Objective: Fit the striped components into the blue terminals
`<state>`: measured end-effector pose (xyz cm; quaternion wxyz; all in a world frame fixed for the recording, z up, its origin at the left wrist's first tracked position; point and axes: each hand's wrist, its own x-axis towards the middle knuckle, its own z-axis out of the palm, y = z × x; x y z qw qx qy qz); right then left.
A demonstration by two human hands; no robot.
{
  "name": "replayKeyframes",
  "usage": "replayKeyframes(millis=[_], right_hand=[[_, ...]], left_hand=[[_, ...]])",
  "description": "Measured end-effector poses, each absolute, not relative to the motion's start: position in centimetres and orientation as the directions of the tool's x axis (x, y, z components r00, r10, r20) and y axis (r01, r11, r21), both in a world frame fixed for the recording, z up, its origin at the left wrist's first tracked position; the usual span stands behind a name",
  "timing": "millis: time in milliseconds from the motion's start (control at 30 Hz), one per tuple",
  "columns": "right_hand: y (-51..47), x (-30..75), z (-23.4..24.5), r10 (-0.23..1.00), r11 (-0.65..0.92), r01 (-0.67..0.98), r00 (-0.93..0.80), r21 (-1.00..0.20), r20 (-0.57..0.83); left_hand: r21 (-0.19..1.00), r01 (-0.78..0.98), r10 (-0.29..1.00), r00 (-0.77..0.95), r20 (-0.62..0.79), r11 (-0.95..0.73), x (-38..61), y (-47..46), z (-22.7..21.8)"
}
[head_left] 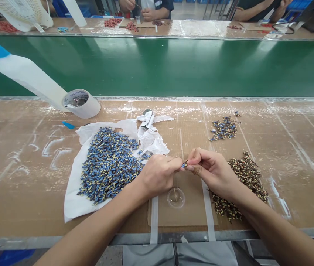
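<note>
My left hand and my right hand meet above a cardboard pad, both closed in a pinch. Between their fingertips is a small blue piece with a dark end, mostly covered by the fingers. Below my left hand sits a small clear plastic cup, a thin stick slanting into it; whether that hand touches the stick is hidden. To the left, many small blue, yellow and dark pieces lie heaped on white paper. Many cream-and-dark pieces are piled beside my right wrist.
A smaller group of blue-and-dark pieces lies farther back right. Crumpled white tissue, a tape roll, a white bottle and a blue tip occupy the left side. Beyond a green belt, other people work.
</note>
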<state>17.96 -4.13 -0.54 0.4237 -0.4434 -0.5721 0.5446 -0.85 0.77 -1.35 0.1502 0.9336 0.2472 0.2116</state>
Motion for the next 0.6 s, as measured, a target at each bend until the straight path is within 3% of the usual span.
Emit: replayKeyframes(millis=[333,600], right_hand=[[-4.0,17.8,-0.9,0.969,0.017,0.053,-0.245,-0.998,0.003],[-3.9,17.7,0.3,0.987,-0.055,-0.037,-0.152,-0.998,-0.049]], left_hand=[[0.362,0.431,0.530,0.813,0.242,-0.827,-1.0,0.8,-1.2],[0.376,0.450,0.565,0.770,0.297,-0.810,-0.7,0.9,-0.3]])
